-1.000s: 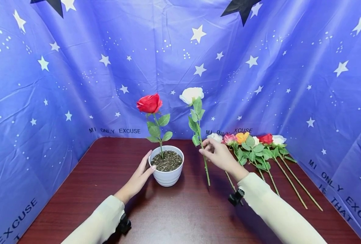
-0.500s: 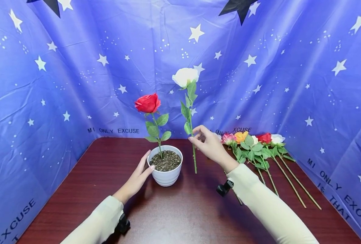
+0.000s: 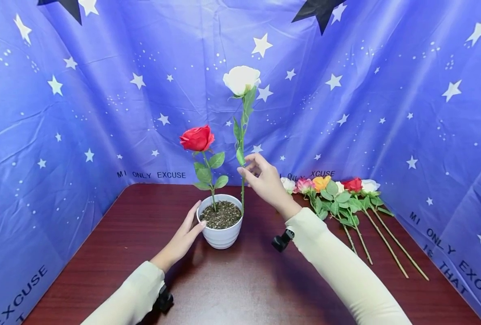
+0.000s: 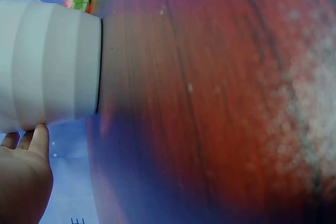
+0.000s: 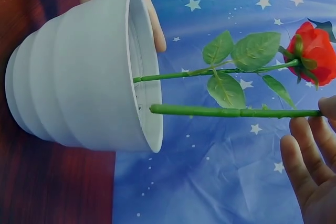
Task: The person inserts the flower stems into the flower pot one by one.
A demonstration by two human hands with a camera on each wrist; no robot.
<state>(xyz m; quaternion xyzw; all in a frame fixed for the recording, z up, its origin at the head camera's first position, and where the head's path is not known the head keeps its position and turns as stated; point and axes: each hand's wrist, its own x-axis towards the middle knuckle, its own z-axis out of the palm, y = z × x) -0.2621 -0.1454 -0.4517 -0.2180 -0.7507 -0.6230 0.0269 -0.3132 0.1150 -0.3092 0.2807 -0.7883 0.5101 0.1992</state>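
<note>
A white flower pot (image 3: 221, 238) filled with dark soil (image 3: 222, 215) stands on the table, and a red rose (image 3: 197, 138) rises from the soil. My left hand (image 3: 182, 238) rests on the pot's left side, thumb at the rim and fingers along the wall. With thumb and fingertips my right hand (image 3: 264, 180) pinches the green stem of a white rose (image 3: 242, 81), held upright at the pot's right. In the right wrist view the stem's lower end (image 5: 157, 109) hangs close by the pot's rim, above the opening.
On the right of the dark red wooden table (image 3: 232, 289) lie several more roses, among them an orange rose (image 3: 321, 183), a pink rose (image 3: 305, 185) and a red one. A blue star-printed cloth (image 3: 163, 67) hangs behind and at both sides.
My right hand has carried the white rose leftward and up, from beside the lying roses to the pot's right rim. My left hand stays on the pot.
</note>
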